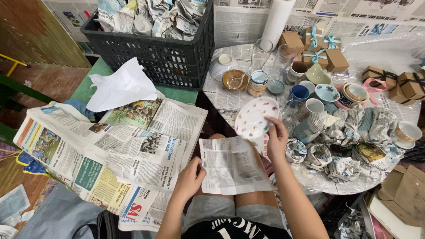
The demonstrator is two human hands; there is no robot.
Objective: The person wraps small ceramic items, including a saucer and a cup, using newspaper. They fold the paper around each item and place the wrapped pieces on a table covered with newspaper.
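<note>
Two hands are at work over the lap, and the sheet of newspaper (232, 166) spread across the knees serves as the landmark. Far to the left of that sheet lies an open stack of newspapers (110, 155), with a crumpled white paper (120, 87) above it and a black crate (155, 48) of wadded newsprint beyond. The left hand (189, 179) pinches the sheet's left edge, fingers closed on the paper. Just above the sheet's upper right corner, the right hand (276, 139) grips a white saucer (256, 118) with coloured speckles, fingers clamped on its lower right rim, the saucer tilted up and left of the hand. Right of the sheet, the bench (230, 99) carries cups, glasses, newspaper-wrapped bundles (349, 146) and brown gift boxes (325, 55).
</note>
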